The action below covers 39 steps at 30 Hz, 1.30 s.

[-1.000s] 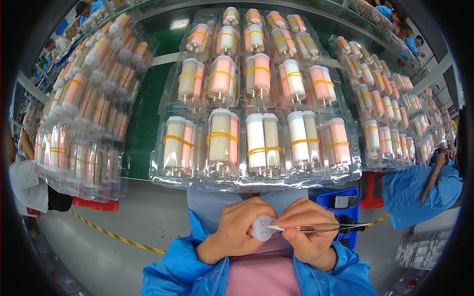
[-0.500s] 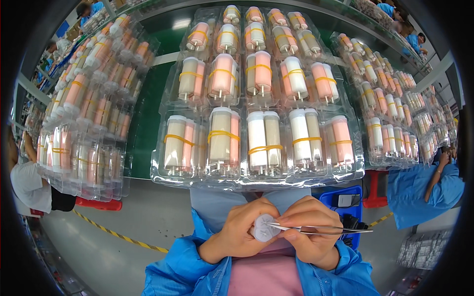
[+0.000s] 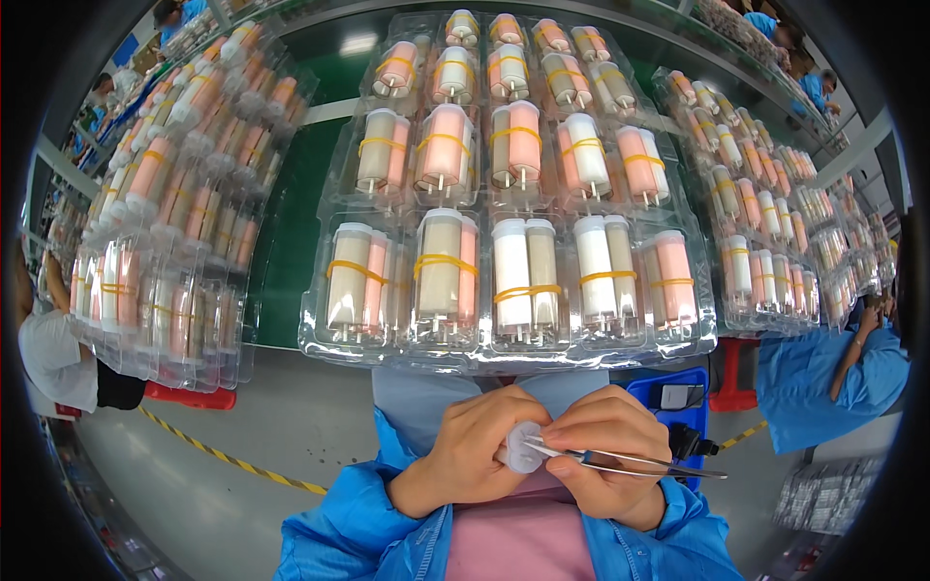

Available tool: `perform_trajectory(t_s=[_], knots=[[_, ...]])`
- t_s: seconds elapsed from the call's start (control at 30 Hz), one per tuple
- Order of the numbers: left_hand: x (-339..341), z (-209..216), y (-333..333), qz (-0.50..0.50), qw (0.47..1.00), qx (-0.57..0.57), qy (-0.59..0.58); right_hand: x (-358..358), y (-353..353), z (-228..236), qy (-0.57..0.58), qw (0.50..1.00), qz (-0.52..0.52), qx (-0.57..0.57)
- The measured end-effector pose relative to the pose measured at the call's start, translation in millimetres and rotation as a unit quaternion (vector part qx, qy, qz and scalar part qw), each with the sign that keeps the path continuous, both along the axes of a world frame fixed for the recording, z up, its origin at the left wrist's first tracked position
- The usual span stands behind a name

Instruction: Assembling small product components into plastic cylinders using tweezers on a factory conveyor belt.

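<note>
In front of my body, my left hand (image 3: 470, 447) is closed round a small whitish translucent piece with a rounded, lobed end (image 3: 524, 449). Its rest is hidden in the fingers. A pair of metal tweezers (image 3: 635, 466) is pinched in my right hand (image 3: 617, 453), the tips at the face of the whitish piece. Whether the tips grip anything is too small to tell. Just beyond my hands, a clear plastic tray (image 3: 465, 360) carries bundles of white, grey and pink cylinders, such as a grey-and-pink bundle (image 3: 444, 281), with yellow rubber bands round them.
Stacked trays of similar bundles stand at the left (image 3: 160, 290) and right (image 3: 765, 261) of the green worktop (image 3: 291, 232). A blue bin (image 3: 693, 387) with dark items sits below the table edge at right. Co-workers sit at both sides, one in a blue coat (image 3: 823, 373).
The tweezers have tilted, their rear end now lower, and both arms show apart. The whitish piece has turned slightly in my left hand. Both hands stay in nearly the same place.
</note>
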<state>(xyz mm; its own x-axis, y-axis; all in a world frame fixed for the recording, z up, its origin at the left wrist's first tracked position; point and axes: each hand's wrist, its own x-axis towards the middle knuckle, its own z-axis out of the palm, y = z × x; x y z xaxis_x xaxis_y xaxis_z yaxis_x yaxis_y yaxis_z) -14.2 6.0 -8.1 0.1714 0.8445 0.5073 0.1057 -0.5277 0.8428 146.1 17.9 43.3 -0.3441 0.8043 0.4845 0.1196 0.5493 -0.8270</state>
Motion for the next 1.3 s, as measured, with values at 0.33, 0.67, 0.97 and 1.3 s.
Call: perform_trajectory(t_s=[0.33,0.67,0.97,1.3], knots=[[-2.7,1.0,1.1,0.016,0.998,0.036,0.038,4.3,0.1,3.5,-0.005,1.000,0.005,0.008],[-2.6,2.0,0.7,0.013,0.998,0.036,0.043,1.3,-0.5,0.9,-0.007,1.000,0.002,0.014],[-7.3,3.6,0.7,0.061,0.985,0.078,0.144,-1.5,-1.4,7.5,-0.047,0.998,-0.016,0.032],[-7.5,11.9,-1.4,0.099,0.970,0.090,0.201,-3.0,0.0,2.4,-0.025,1.000,0.001,-0.005]])
